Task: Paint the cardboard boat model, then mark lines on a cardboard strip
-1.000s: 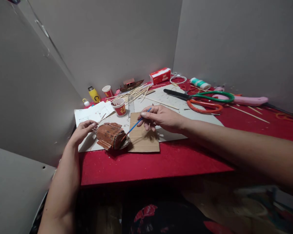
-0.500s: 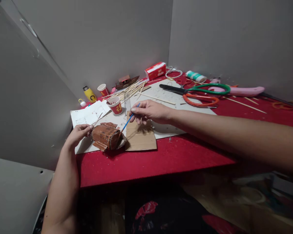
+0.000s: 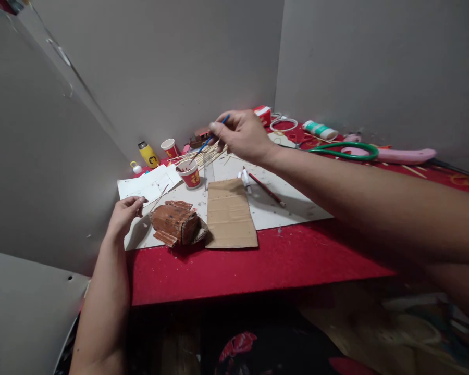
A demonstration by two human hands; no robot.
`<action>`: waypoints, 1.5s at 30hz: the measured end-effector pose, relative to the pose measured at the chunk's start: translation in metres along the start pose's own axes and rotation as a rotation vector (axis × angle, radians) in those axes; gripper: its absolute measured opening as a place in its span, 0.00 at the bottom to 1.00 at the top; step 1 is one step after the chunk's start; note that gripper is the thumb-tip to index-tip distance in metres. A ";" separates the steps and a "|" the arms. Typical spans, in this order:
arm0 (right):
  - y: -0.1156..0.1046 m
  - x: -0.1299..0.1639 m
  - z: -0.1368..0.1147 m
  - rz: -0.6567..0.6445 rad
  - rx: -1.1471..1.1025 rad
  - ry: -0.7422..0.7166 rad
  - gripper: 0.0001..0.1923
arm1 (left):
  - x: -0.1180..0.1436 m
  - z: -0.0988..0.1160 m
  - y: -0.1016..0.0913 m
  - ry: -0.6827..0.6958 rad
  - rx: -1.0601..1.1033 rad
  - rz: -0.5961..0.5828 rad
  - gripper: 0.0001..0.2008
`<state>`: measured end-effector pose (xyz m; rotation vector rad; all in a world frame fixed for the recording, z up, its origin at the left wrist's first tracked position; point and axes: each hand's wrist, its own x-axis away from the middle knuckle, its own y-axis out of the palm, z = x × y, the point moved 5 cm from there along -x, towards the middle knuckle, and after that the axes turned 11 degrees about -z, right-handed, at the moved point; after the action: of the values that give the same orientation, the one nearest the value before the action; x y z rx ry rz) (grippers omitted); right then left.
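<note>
My right hand (image 3: 246, 135) pinches a blue paintbrush (image 3: 211, 136), whose tip points down into the mouth of a red paper cup (image 3: 190, 176). Brown paint shows inside that cup. Near the table's left edge, my left hand (image 3: 128, 211) has thumb and fingers pressed together beside a brown-painted cardboard model (image 3: 172, 221). What these fingers hold, if anything, is too small to make out. A thin stick rises at the model's left end. Bare, unpainted material shows at the model's right end, close to a flat cardboard piece (image 3: 231, 219).
Behind the cup lie thin wooden sticks (image 3: 214, 151) and a second paper cup (image 3: 169, 148). A yellow bottle (image 3: 148, 154) stands at the back left. Green-handled scissors (image 3: 347, 151) lie to the right, partly behind my forearm. A pencil (image 3: 266, 189) rests on the white board.
My right hand has lifted the paintbrush off the model and carried it up and away to the cup. My left hand has drawn slightly away from the model.
</note>
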<state>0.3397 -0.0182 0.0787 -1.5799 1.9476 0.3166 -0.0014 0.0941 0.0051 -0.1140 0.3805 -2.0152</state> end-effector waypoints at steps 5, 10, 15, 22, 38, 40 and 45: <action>0.033 -0.026 0.015 -0.161 0.514 0.038 0.10 | 0.000 -0.003 -0.003 -0.018 0.123 0.002 0.15; 0.053 -0.040 0.034 -0.311 0.727 0.170 0.10 | 0.001 0.000 0.002 -0.065 0.240 -0.022 0.19; 0.065 -0.046 0.050 -0.369 0.611 0.210 0.09 | 0.001 0.000 0.003 -0.080 0.271 -0.020 0.17; 0.045 -0.044 0.049 -0.168 0.358 0.202 0.12 | 0.001 -0.003 0.001 -0.083 0.233 0.011 0.18; 0.016 -0.009 0.071 0.237 -0.195 0.477 0.13 | 0.002 -0.009 -0.001 -0.053 0.045 0.037 0.23; 0.013 -0.007 0.073 0.269 -0.221 0.485 0.13 | 0.004 -0.007 0.002 -0.067 0.027 0.000 0.21; 0.001 -0.001 0.074 0.339 -0.297 0.505 0.13 | 0.008 -0.003 0.010 -0.102 -0.032 -0.076 0.16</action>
<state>0.3612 0.0221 0.0206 -1.6165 2.6750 0.3842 0.0028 0.0831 -0.0016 -0.2536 0.3480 -2.0695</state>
